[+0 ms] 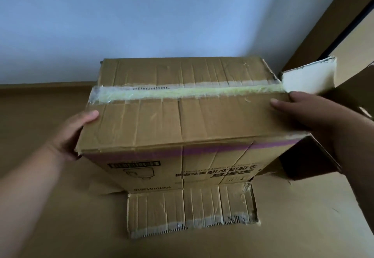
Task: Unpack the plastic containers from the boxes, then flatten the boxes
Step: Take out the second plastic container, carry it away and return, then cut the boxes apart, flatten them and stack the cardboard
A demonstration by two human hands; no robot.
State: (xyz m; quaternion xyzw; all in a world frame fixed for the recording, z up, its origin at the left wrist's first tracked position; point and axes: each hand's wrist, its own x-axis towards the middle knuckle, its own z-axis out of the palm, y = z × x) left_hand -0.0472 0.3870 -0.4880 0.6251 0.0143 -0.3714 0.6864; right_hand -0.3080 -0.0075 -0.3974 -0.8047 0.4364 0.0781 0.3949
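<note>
You have the cardboard box [182,120] straight ahead of you, standing on the tan floor [293,217] close to where the floor meets the pale wall [162,15], and it sits squarely between your hands. Its long axis runs left to right across your view, and the taped seam [182,92] on its upper face follows that same line, unbroken from one end to the other. Your left hand [70,134] grips the box's left end near the front corner, thumb lying on the upper face and the fingers hidden down the side. Your right hand [315,118] holds the right end, with fingers curled over the top edge close to the end of the seam. Both hands are about equally near, one at each short end. One loose flap [192,211] lies spread flat on the floor at the box's front edge, which suggests the box stands upside down with its open side downwards. No plastic containers are visible, so you cannot tell whether any remain inside. A second, opened box [309,77] stands just beside the right end.
</note>
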